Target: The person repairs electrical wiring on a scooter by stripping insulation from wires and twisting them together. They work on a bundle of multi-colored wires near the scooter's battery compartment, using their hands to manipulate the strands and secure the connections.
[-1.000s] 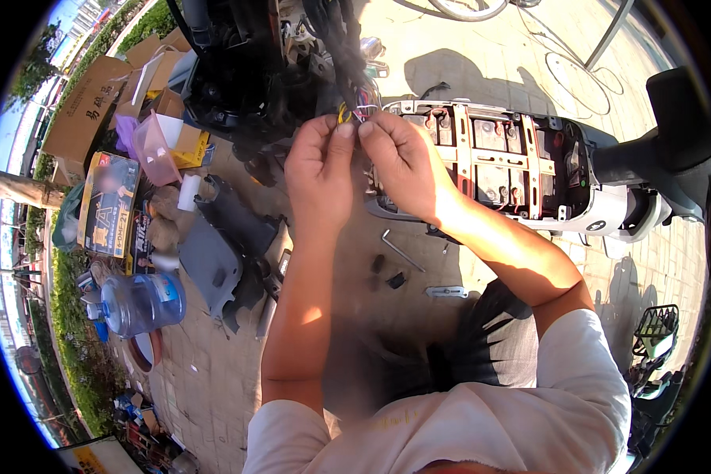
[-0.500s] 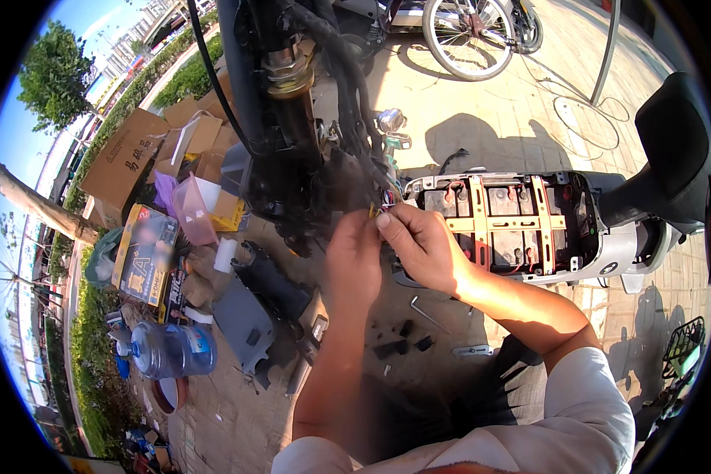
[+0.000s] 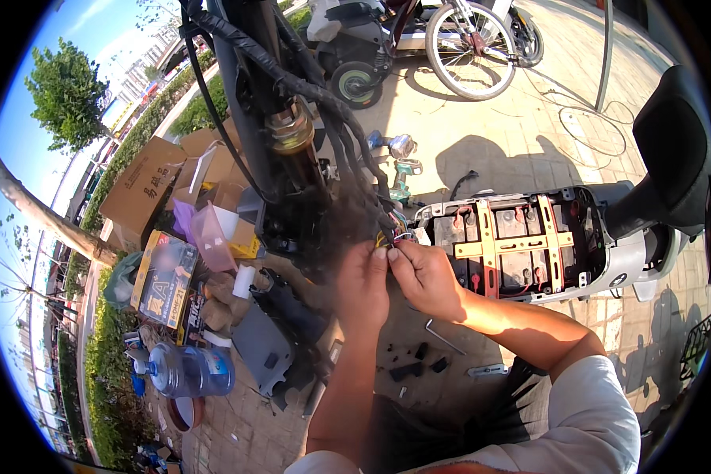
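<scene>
The thin coloured wires point(image 3: 382, 238) sit near the middle of the frame, where the left hand point(image 3: 362, 284) and right hand point(image 3: 428, 278) each appear to pinch them between thumb and forefinger. They should handle as light and limp, with smooth insulation that could slip and fine cores a hard tug might break, so best held close to their ends, not by the stiffer-looking black cables point(image 3: 360, 130) towards the upper left

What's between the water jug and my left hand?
The head view shows a grey plastic panel and darker plastic parts between the jug and left hand.
</scene>
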The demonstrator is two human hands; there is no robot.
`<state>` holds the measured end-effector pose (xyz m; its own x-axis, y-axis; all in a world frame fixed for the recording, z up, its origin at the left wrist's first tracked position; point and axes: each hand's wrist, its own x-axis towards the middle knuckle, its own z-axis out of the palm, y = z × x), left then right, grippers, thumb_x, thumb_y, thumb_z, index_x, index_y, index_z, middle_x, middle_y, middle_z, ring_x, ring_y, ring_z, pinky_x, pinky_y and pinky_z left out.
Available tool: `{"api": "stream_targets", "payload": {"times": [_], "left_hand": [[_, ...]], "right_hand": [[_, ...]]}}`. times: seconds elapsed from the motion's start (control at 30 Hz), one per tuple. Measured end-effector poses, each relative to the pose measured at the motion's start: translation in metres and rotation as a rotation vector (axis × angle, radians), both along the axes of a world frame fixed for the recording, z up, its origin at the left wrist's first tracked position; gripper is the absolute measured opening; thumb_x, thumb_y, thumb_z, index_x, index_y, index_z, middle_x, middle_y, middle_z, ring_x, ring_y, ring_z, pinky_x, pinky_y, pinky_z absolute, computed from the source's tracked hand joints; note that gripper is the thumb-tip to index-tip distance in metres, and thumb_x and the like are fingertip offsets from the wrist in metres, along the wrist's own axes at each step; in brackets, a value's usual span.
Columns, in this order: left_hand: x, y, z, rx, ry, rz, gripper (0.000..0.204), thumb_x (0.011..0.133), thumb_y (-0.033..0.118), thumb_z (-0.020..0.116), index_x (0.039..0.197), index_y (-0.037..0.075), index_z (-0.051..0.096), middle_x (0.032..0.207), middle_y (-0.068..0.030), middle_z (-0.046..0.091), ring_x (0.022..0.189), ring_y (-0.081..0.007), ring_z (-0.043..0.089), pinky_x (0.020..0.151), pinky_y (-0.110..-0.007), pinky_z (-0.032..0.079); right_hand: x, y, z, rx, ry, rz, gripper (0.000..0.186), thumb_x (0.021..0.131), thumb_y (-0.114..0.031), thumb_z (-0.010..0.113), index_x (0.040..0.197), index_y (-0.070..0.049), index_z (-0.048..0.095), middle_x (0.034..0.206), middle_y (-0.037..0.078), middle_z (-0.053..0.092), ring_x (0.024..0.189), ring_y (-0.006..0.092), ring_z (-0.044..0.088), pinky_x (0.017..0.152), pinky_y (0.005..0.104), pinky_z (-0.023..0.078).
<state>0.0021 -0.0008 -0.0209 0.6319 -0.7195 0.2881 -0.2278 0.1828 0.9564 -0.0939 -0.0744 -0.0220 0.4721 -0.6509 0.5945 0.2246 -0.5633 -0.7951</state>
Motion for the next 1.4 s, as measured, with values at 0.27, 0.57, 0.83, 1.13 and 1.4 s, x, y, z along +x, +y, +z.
{"api": "stream_targets", "payload": {"times": [0.27,0.57,0.83,1.13,1.4], "left_hand": [[0.003,0.000,0.006,0.008,-0.054,-0.011,0.015,0.096,0.008,0.054,0.104,-0.003,0.058,0.097,-0.0035,0.063,0.087,-0.0065,0.055,0.080,-0.020,0.045],[0.004,0.008,0.006,-0.161,0.353,-0.267,0.014,0.095,0.008,0.056,0.105,-0.001,0.060,0.098,-0.0045,0.064,0.090,-0.0110,0.058,0.084,-0.028,0.046],[0.001,0.009,0.012,-0.150,0.340,-0.274,0.017,0.091,0.005,0.060,0.104,-0.005,0.061,0.098,-0.0056,0.065,0.088,-0.0090,0.059,0.079,-0.023,0.047],[0.001,0.012,0.019,0.032,0.162,-0.168,0.014,0.088,0.004,0.065,0.099,-0.005,0.067,0.089,-0.0044,0.067,0.084,-0.0079,0.059,0.075,-0.021,0.047],[0.002,0.006,0.014,-0.105,0.327,-0.180,0.016,0.090,0.006,0.061,0.100,-0.006,0.064,0.092,-0.0055,0.067,0.083,-0.0086,0.058,0.078,-0.022,0.045]], "right_hand": [[-0.007,0.001,0.007,0.122,0.111,0.065,0.019,0.093,-0.014,0.053,0.088,0.003,0.059,0.070,0.021,0.058,0.064,0.0386,0.060,0.055,0.0402,0.046],[-0.021,-0.009,0.016,-0.153,0.059,-0.095,0.011,0.082,-0.006,0.067,0.092,-0.001,0.065,0.077,0.012,0.062,0.067,0.0279,0.062,0.060,0.0344,0.050],[-0.022,-0.005,0.026,-0.239,0.121,-0.118,0.012,0.079,-0.007,0.064,0.088,0.000,0.066,0.074,0.015,0.061,0.069,0.0305,0.061,0.061,0.0371,0.051],[-0.024,-0.013,0.038,0.106,0.169,0.054,0.016,0.078,-0.011,0.065,0.086,0.003,0.068,0.075,0.017,0.065,0.070,0.0299,0.065,0.065,0.0367,0.051],[-0.025,-0.020,0.039,-0.175,0.177,-0.024,0.011,0.077,-0.008,0.062,0.078,0.002,0.065,0.073,0.019,0.063,0.071,0.0364,0.063,0.063,0.0411,0.050]]}}
